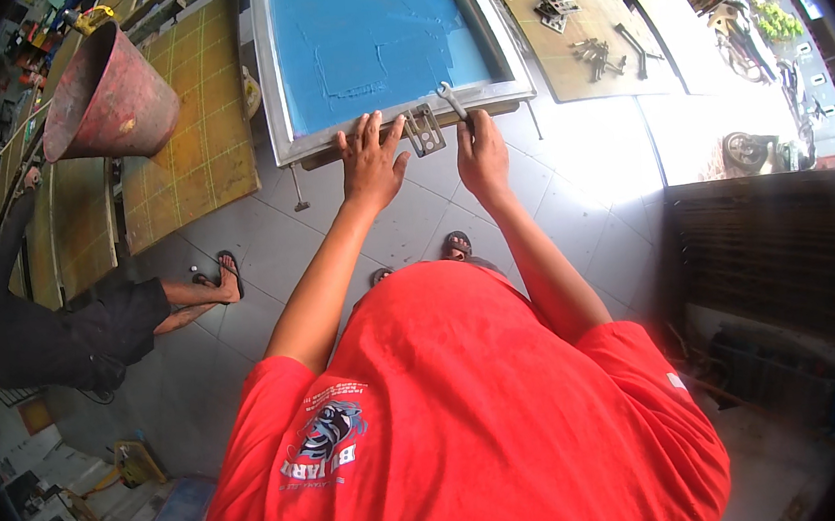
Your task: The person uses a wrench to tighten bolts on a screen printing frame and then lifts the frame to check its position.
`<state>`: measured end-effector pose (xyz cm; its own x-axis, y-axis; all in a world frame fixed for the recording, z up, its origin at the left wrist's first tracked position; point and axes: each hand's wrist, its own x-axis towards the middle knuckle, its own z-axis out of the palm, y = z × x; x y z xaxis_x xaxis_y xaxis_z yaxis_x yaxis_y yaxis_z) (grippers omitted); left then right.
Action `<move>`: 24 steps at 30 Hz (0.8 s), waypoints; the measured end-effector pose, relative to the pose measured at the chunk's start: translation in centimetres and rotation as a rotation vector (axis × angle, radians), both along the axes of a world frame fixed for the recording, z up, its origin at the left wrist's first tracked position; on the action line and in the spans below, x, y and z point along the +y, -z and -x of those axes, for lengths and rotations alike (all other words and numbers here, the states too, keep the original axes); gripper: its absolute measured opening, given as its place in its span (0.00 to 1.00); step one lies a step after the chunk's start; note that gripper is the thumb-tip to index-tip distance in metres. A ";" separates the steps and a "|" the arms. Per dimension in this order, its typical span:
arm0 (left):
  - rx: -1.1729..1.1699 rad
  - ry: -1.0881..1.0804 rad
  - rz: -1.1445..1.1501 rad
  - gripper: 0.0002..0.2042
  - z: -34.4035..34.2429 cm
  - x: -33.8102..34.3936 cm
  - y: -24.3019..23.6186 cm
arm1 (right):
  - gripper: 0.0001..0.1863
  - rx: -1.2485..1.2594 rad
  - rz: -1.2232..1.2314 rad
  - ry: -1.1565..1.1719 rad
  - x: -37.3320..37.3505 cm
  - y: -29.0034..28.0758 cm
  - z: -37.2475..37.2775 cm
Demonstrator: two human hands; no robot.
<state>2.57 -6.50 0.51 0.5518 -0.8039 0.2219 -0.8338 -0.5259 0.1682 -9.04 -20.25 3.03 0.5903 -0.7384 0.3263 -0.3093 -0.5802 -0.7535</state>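
A screen-printing frame (278, 93) with blue mesh (346, 36) lies in front of me, its silver near edge toward my body. My left hand (371, 167) rests on that edge, fingers spread and holding nothing. Just right of its fingertips, a slotted metal bracket (424, 130) sits against the middle of the edge. My right hand (483, 157) is closed around a wrench (451, 100), whose open jaw points up over the frame. The palm hides the rest of the wrench's handle.
On the board (621, 80) to the right lie loose brackets (555, 10) and a heap of metal parts (598, 57). A stained red bucket (110, 99) stands on the left boards (190, 172). Another person (53, 336) in dark clothes is at the far left. A bolt (299, 189) hangs below the frame's left corner.
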 end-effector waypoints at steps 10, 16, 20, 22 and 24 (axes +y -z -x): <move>0.026 -0.006 0.045 0.27 0.1 -0.3 0.2 | 0.06 0.241 0.161 -0.085 -0.9 -0.8 0.6; 0.012 -0.002 0.044 0.33 -0.1 -0.3 0.3 | 0.07 0.362 0.242 -0.113 -1.4 0.7 0.5; 0.050 -0.007 0.049 0.38 0.5 -0.2 -0.9 | 0.07 0.254 0.242 -0.104 -0.6 -1.2 0.6; 0.068 -0.008 0.045 0.39 0.6 -0.4 -1.3 | 0.07 0.313 0.237 -0.123 -0.9 -0.5 0.7; 0.071 -0.009 0.035 0.39 0.6 -0.6 -1.2 | 0.07 0.443 0.228 -0.149 -1.7 1.9 0.7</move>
